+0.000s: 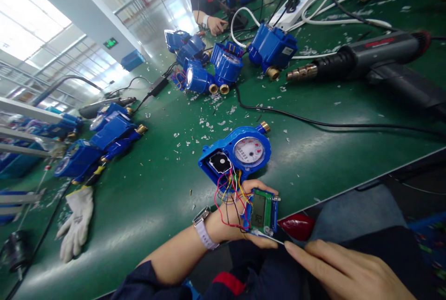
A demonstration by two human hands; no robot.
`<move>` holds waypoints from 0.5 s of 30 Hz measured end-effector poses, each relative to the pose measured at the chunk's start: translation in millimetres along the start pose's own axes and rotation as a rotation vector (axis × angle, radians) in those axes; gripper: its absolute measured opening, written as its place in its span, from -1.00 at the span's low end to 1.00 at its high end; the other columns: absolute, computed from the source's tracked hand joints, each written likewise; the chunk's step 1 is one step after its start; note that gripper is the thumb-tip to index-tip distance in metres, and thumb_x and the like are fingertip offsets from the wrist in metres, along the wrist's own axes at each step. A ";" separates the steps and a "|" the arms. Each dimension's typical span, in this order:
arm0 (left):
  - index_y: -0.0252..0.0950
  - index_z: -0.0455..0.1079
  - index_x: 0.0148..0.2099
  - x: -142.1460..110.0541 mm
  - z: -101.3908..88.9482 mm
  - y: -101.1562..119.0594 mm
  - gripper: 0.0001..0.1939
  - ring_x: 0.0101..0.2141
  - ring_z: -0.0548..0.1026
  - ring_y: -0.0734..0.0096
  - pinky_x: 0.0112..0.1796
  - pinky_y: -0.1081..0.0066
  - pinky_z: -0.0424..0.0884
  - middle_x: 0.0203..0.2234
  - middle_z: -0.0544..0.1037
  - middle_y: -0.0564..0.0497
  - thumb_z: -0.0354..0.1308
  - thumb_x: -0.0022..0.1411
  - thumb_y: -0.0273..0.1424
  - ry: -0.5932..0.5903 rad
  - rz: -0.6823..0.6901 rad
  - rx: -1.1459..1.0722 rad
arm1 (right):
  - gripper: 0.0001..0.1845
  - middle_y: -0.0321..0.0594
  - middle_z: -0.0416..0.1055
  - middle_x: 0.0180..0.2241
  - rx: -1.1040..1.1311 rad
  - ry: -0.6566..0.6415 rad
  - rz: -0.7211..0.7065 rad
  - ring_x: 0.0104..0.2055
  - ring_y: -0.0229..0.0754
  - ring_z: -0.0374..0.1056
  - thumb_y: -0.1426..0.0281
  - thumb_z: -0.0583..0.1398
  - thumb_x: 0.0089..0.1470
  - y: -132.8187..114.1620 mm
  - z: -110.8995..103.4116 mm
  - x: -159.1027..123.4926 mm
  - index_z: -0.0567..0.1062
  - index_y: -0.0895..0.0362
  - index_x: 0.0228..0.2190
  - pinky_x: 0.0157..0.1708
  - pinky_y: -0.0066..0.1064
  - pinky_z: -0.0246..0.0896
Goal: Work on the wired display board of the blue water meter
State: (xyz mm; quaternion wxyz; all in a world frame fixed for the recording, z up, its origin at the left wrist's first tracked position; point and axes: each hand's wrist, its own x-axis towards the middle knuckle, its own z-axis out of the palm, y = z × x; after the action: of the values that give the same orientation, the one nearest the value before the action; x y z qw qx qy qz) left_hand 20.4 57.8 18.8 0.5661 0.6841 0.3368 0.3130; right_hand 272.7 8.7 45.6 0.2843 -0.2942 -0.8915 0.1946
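My left hand [256, 240] is wrapped round a small circuit board with a grey display [263, 209], set in a blue frame and tilted up towards me. Red, yellow, white and black wires [228, 198] run from it to a blue water meter [223, 142] lying just beyond on the table. That meter has a round dial and an open compartment with a black part inside. In my right hand [348, 267] is a thin metal-shafted tool [278, 242], its tip at the board's near edge. The fingers hide its handle.
Several blue meters [226, 65] stand farther back, with others [111, 133] at the left. A heat gun [369, 58] lies at the right, its black cable crossing the green table [167, 170]. A white glove [77, 223] lies left. Across the table, a person's hand [216, 26] rests near cables.
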 end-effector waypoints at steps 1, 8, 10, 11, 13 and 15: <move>-0.19 0.26 0.18 -0.5 -0.8 0.2 -0.09 0.06 0.46 0.00 0.12 0.08 0.36 0.12 0.40 -0.22 0.55 -0.21 -0.21 -0.008 -0.011 0.003 | -0.38 -0.27 0.53 -0.30 0.017 0.004 0.007 -0.35 -0.36 0.49 0.71 -0.08 0.02 1.3 -0.5 -0.8 0.43 0.12 0.04 -0.35 -0.71 0.37; -0.21 0.11 0.31 -3.4 13.5 9.3 -0.03 0.17 0.37 -0.05 0.18 -0.01 0.28 0.19 0.34 -0.26 0.28 0.00 0.18 0.089 -0.022 -0.434 | -0.57 -0.18 0.54 -0.15 0.104 -0.030 0.066 -0.13 -0.27 0.49 0.56 -0.06 0.29 0.6 6.0 -7.8 0.44 0.14 0.06 -0.13 -0.61 0.37; -0.29 0.25 0.24 -1.2 29.2 12.3 -0.08 0.08 0.45 0.01 0.11 0.06 0.37 0.04 0.47 -0.23 -0.05 0.11 0.33 0.306 -0.022 -0.549 | -0.61 -0.21 0.54 -0.14 0.129 -0.005 0.108 -0.11 -0.24 0.49 0.52 -0.03 0.30 -3.1 7.7 -5.7 0.47 0.13 0.03 -0.16 -0.61 0.39; -0.31 0.32 0.19 0.4 37.7 13.9 -0.07 0.01 0.50 0.05 0.05 0.11 0.42 -0.04 0.52 -0.20 -0.13 0.12 0.35 0.421 -0.016 -0.596 | -0.60 -0.22 0.54 -0.13 0.149 0.002 0.123 -0.11 -0.23 0.49 0.51 -0.03 0.30 -4.8 8.1 -4.3 0.48 0.13 0.03 -0.18 -0.62 0.39; -0.32 0.42 0.10 4.3 53.0 17.6 -0.10 -0.11 0.56 0.11 -0.07 0.19 0.48 -0.18 0.58 -0.15 -0.15 0.14 0.34 0.623 -0.007 -0.679 | -0.55 -0.23 0.53 -0.09 0.200 -0.014 0.131 -0.08 -0.22 0.48 0.55 -0.04 0.25 -6.5 8.3 -3.1 0.48 0.13 0.06 -0.18 -0.62 0.40; -0.32 0.49 0.02 7.7 63.9 21.3 -0.15 -0.19 0.58 0.16 -0.14 0.24 0.51 -0.25 0.61 -0.13 -0.15 0.18 0.31 0.778 -0.016 -0.736 | -0.49 -0.24 0.51 -0.05 0.234 -0.048 0.119 -0.04 -0.22 0.45 0.57 -0.05 0.23 -5.2 9.1 -6.7 0.44 0.11 0.11 -0.13 -0.58 0.37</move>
State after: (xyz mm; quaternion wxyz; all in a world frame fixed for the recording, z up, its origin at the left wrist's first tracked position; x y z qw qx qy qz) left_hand 78.9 25.2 29.7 0.6045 0.2712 0.3947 0.6366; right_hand 269.3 -1.1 38.7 0.2832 -0.3067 -0.8502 0.3208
